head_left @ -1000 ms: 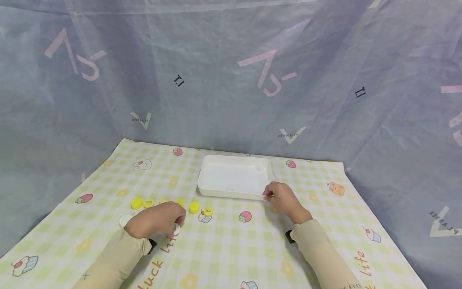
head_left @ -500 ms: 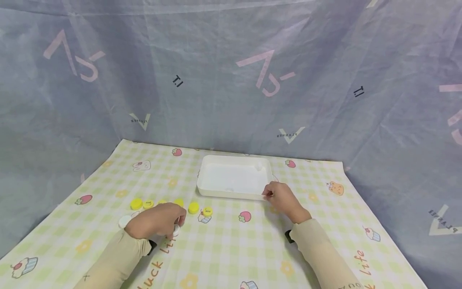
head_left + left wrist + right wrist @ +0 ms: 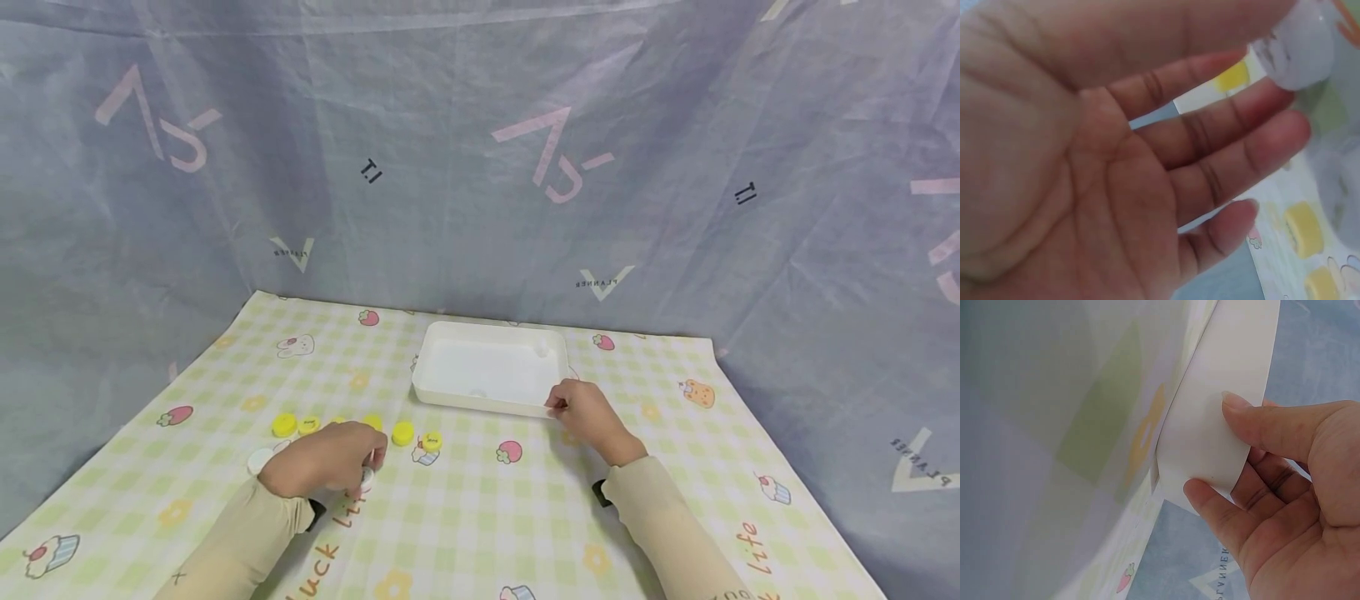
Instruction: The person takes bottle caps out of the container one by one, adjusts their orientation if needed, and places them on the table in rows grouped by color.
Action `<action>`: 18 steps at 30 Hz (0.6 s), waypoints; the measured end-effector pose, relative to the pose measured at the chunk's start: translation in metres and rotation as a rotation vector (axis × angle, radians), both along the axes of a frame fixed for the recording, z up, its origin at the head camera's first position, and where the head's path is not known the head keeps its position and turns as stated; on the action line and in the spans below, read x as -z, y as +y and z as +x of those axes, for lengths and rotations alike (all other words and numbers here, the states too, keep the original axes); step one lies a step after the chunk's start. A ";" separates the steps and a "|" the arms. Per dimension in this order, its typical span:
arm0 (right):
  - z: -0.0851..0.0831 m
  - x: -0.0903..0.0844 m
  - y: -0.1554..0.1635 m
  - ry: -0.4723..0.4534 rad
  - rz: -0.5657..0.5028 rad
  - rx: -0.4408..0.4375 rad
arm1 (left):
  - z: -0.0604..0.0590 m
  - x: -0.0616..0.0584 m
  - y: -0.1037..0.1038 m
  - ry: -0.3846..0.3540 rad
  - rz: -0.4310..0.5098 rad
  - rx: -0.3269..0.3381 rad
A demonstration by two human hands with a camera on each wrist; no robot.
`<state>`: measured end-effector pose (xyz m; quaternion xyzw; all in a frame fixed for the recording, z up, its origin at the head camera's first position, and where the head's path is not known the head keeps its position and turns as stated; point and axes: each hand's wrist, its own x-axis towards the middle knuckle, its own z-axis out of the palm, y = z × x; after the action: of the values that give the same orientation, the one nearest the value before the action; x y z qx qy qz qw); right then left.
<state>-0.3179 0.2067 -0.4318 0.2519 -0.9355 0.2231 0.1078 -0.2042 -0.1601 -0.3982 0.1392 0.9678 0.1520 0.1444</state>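
Observation:
My left hand (image 3: pixel 326 458) pinches a white bottle cap (image 3: pixel 367 478) at the left front of the table. In the left wrist view, that cap (image 3: pixel 1300 50) sits between the thumb and fingertips, with dark marks on its face. Just beyond this hand runs a row of yellow caps (image 3: pixel 402 433), some partly hidden behind the knuckles. Another white cap (image 3: pixel 260 460) lies left of the hand. My right hand (image 3: pixel 588 417) grips the near right corner of a white rectangular tray (image 3: pixel 480 403). In the right wrist view, thumb and fingers hold the tray's wall (image 3: pixel 1204 425) from both sides.
A green checked cloth (image 3: pixel 465 517) with printed strawberries and cupcakes covers the table. Behind the table hangs a grey-blue curtain (image 3: pixel 465 208). Inside the tray, towards its far right corner, is a small pale spot, too faint to identify.

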 end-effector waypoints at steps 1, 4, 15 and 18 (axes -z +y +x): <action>0.000 0.000 0.000 -0.001 0.000 0.002 | 0.000 0.000 0.000 0.002 -0.006 -0.002; 0.000 0.000 -0.001 0.000 0.004 0.002 | -0.002 -0.003 -0.001 0.024 -0.029 0.008; 0.002 0.000 0.000 -0.004 0.013 0.005 | -0.023 -0.059 0.016 0.412 -0.028 0.257; 0.001 0.000 0.000 -0.006 0.002 0.007 | -0.027 -0.077 0.033 0.538 0.001 0.340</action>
<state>-0.3169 0.2066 -0.4313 0.2481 -0.9369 0.2225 0.1054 -0.2307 -0.1273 -0.3213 0.3340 0.9342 0.0838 -0.0933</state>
